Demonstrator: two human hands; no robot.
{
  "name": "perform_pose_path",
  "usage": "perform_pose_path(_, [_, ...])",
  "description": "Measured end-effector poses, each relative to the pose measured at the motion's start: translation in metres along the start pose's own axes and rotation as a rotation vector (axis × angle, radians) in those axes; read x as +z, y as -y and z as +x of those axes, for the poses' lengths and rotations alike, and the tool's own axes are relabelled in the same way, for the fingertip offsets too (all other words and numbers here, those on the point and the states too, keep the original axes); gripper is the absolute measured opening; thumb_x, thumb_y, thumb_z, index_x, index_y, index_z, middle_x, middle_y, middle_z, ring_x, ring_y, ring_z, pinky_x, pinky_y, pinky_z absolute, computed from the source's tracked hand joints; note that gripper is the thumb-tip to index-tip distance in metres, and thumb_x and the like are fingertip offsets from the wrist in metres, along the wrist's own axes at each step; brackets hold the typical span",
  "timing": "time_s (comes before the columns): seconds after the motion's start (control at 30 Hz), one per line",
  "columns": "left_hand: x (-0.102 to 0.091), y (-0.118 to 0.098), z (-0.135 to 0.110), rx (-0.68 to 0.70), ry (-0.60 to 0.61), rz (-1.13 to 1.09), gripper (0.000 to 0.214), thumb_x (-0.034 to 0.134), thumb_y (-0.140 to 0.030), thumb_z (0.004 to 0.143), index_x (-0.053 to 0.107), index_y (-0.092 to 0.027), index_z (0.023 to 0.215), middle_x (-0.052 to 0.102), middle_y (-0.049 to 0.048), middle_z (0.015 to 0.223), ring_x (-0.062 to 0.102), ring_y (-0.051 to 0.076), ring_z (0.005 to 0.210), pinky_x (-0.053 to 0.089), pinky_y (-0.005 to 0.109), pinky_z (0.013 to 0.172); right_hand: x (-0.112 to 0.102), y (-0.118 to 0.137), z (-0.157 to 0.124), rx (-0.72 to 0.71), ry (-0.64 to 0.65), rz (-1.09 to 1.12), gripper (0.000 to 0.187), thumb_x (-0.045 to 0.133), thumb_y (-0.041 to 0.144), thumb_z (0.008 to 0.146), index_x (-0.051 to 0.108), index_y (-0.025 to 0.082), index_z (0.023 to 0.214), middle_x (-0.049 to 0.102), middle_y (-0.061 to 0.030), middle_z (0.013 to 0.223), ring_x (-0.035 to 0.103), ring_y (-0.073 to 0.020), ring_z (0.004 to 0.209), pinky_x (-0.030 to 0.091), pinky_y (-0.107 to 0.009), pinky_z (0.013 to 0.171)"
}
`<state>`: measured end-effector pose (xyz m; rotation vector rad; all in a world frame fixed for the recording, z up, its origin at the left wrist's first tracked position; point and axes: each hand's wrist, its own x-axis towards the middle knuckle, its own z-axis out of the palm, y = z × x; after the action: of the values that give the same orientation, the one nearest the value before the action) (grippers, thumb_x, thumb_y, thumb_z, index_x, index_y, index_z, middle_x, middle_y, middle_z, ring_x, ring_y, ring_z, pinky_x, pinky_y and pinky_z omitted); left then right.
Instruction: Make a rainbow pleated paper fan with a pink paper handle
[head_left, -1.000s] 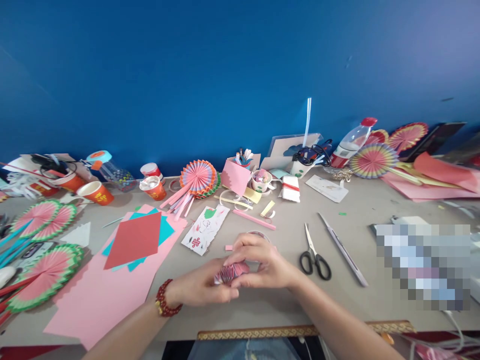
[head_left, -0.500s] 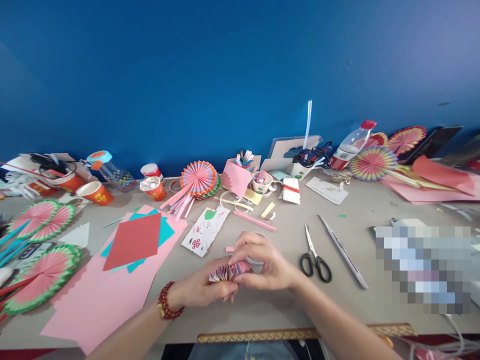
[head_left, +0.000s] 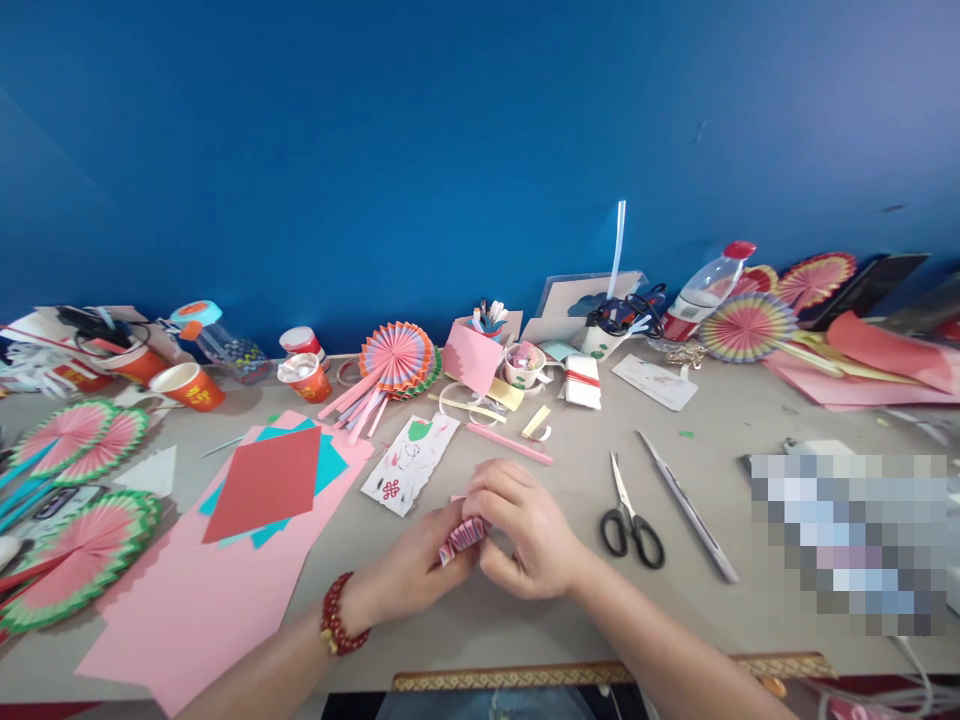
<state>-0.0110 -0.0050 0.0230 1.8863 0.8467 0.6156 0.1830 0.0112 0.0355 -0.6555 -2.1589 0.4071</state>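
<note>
Between my hands, low in the middle of the head view, is a pleated paper strip (head_left: 461, 541) in pink, white and bluish tones, its folds squeezed close together. My left hand (head_left: 409, 560), with a red bead bracelet at the wrist, grips it from the left. From the right, my right hand (head_left: 525, 525) closes over its other end with curled fingers, which hide part of the folds. Just behind the hands lies a decorated white card (head_left: 410, 464). Black-handled scissors (head_left: 631, 525) rest to the right, with a grey craft knife (head_left: 686, 505) beyond them.
Left of the hands are red paper (head_left: 266, 485), blue sheets and a large pink sheet (head_left: 202, 610). Finished paper fans (head_left: 397, 352) stand at the back and far left. Paper cups (head_left: 187, 387), a tilted bottle (head_left: 705, 290) and a white cup of cables (head_left: 604, 340) line the wall.
The pleated paper was spread out more and is now pressed into a tighter bundle. My hands have drawn closer together, the right fingers curling further over it.
</note>
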Motion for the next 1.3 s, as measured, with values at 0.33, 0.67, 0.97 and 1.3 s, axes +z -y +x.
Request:
perform_pose_path(0.33, [0.001, 0.002, -0.002, 0.007, -0.029, 0.019, 0.018, 0.050, -0.022, 0.096, 0.053, -0.020, 0.114, 0.066, 0.0059, 0.105, 0.063, 0.021, 0.092, 0.050, 0.035, 0.088, 0.001, 0.001, 0.001, -0.015, -0.048, -0.028, 0.022, 0.048, 0.018, 0.074, 0.059, 0.023, 0.092, 0.064, -0.0061, 0.090, 0.057, -0.0227, 0.084, 0.048, -0.045, 0.089])
perform_pose_path(0.67, [-0.003, -0.004, 0.002, -0.001, 0.009, -0.196, 0.013, 0.050, -0.015, 0.089, 0.058, -0.019, 0.099, 0.062, 0.0024, 0.093, 0.056, 0.017, 0.082, 0.048, 0.029, 0.076, -0.003, -0.004, 0.001, -0.048, -0.007, 0.029, 0.017, 0.057, 0.028, 0.085, 0.062, 0.022, 0.100, 0.066, -0.0070, 0.093, 0.060, -0.0225, 0.088, 0.049, -0.048, 0.096])
perform_pose_path(0.97, [-0.002, 0.011, -0.003, -0.101, 0.131, -0.493, 0.019, 0.050, -0.036, 0.095, 0.055, -0.018, 0.093, 0.048, -0.0028, 0.069, 0.051, 0.014, 0.065, 0.050, 0.030, 0.069, -0.006, -0.011, 0.001, -0.040, 0.035, 0.188, 0.019, 0.061, 0.030, 0.091, 0.063, 0.022, 0.107, 0.067, -0.0084, 0.098, 0.062, -0.0228, 0.094, 0.050, -0.045, 0.096])
perform_pose_path(1.3, [-0.002, 0.008, -0.002, -0.115, 0.166, -0.581, 0.035, 0.049, -0.049, 0.095, 0.052, -0.018, 0.081, 0.048, -0.0010, 0.067, 0.052, 0.014, 0.064, 0.051, 0.032, 0.071, -0.007, -0.011, 0.001, -0.025, 0.040, 0.221, 0.023, 0.060, 0.025, 0.091, 0.064, 0.019, 0.112, 0.068, -0.0079, 0.094, 0.063, -0.0215, 0.089, 0.052, -0.043, 0.090])
